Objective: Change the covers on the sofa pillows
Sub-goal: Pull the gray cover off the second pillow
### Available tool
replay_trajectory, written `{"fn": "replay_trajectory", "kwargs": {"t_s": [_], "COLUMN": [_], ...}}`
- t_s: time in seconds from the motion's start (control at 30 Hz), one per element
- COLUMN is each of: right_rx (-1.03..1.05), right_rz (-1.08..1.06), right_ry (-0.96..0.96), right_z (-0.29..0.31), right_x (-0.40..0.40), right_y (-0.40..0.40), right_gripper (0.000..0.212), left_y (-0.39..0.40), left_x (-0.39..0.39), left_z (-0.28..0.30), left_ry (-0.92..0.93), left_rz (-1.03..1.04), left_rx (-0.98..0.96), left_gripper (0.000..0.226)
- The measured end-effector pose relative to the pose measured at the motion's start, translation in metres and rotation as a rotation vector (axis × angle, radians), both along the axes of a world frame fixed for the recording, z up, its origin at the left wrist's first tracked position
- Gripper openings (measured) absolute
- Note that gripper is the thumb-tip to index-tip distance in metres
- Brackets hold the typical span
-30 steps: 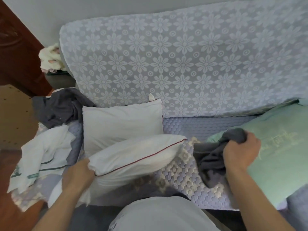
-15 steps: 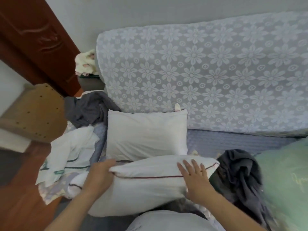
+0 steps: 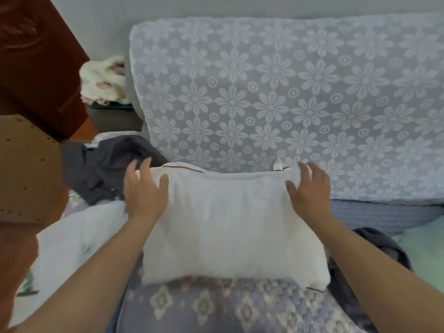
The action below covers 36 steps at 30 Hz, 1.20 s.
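bare white pillow with dark red piping [image 3: 230, 224] lies flat on the sofa seat against the floral lace-draped backrest [image 3: 288, 92] | our left hand [image 3: 145, 191] and right hand [image 3: 310, 186] rest spread-fingered on its top corners, gripping nothing | we'd square it, press evenly, then fetch the crumpled dark grey cover [image 3: 103, 169] at left

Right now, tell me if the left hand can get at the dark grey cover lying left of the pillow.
Probably yes: the left hand rests on the pillow's left corner, with the dark grey cover right beside it, unobstructed.
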State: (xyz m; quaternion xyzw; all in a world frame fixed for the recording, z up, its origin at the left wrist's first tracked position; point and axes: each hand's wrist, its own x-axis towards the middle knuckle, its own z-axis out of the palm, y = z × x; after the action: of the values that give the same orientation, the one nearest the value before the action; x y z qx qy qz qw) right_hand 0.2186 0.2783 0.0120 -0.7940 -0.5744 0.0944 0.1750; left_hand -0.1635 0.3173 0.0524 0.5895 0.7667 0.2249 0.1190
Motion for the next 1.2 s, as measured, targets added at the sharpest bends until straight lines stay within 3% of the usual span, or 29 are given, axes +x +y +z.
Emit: {"fn": "replay_trajectory", "kwargs": {"t_s": [0.1, 0.2, 0.27, 0.3, 0.37, 0.4, 0.47, 0.53, 0.6, 0.63, 0.7, 0.83, 0.93, 1.0, 1.07, 1.2], "right_rx": [-0.198, -0.229, -0.306, -0.356, -0.320, -0.281, -0.287, -0.359, -0.413, -0.419, -0.455, -0.568, -0.614, -0.563, -0.525, -0.493], "right_rz": [-0.198, -0.296, -0.376, -0.402, -0.447, -0.446, -0.409, -0.394, -0.462, -0.461, -0.459, -0.494, -0.630, -0.689, -0.718, -0.480], "right_ry": [0.361, 0.684, 0.780, 0.830, 0.933, 0.991, 1.063, 1.088, 1.074, 1.045, 0.936, 0.794, 0.756, 0.680, 0.628, 0.589], "right_z": [-0.063, -0.113, -0.133, -0.138, -0.145, -0.153, -0.168, -0.184, -0.188, -0.179, -0.156, -0.118, -0.125, -0.122, -0.110, -0.081], "right_x": [0.007, 0.016, 0.009, 0.003, -0.003, -0.002, 0.003, 0.002, -0.001, -0.007, -0.011, -0.021, -0.020, -0.024, -0.024, -0.001], "right_y": [-0.010, -0.047, -0.052, -0.047, -0.022, -0.006, 0.018, 0.028, 0.029, 0.024, 0.009, -0.019, -0.049, -0.060, -0.074, -0.142], "right_gripper": [0.085, 0.101, 0.109, 0.097, 0.050, 0.040, 0.047, 0.061, 0.089, 0.088, 0.062, 0.072, 0.063, 0.066, 0.067, 0.054], "left_y": [-0.028, -0.052, -0.037, -0.024, 0.012, 0.027, 0.046, 0.054, 0.055, 0.051, 0.045, 0.037, 0.018, 0.009, -0.005, -0.070], "left_x": [-0.020, -0.035, -0.050, -0.054, -0.065, -0.065, -0.066, -0.063, -0.061, -0.064, -0.074, -0.084, -0.074, -0.044, 0.002, 0.073], "left_z": [-0.093, -0.154, -0.183, -0.189, -0.204, -0.212, -0.223, -0.234, -0.242, -0.241, -0.228, -0.198, -0.174, -0.153, -0.128, -0.109], "left_ry": [-0.310, -0.460, -0.504, -0.505, -0.505, -0.548, -0.642, -0.608, -0.587, -0.555, -0.470, -0.356, -0.088, 0.063, 0.118, 0.229], "left_rz": [0.159, 0.060, 0.009, 0.004, 0.039, 0.081, 0.151, 0.192, 0.228, 0.249, 0.252, 0.246, 0.209, 0.068, -0.186, -0.455], "left_rx": [-0.243, -0.339, -0.384, -0.419, -0.471, -0.491, -0.469, -0.487, -0.537, -0.565, -0.611, -0.705, -0.671, -0.434, -0.293, -0.275], "left_gripper": [0.074, 0.078, 0.084, 0.084, 0.076, 0.071, 0.064, 0.054, 0.063, 0.068, 0.074, 0.082, 0.063, 0.050, 0.051, 0.054]}}
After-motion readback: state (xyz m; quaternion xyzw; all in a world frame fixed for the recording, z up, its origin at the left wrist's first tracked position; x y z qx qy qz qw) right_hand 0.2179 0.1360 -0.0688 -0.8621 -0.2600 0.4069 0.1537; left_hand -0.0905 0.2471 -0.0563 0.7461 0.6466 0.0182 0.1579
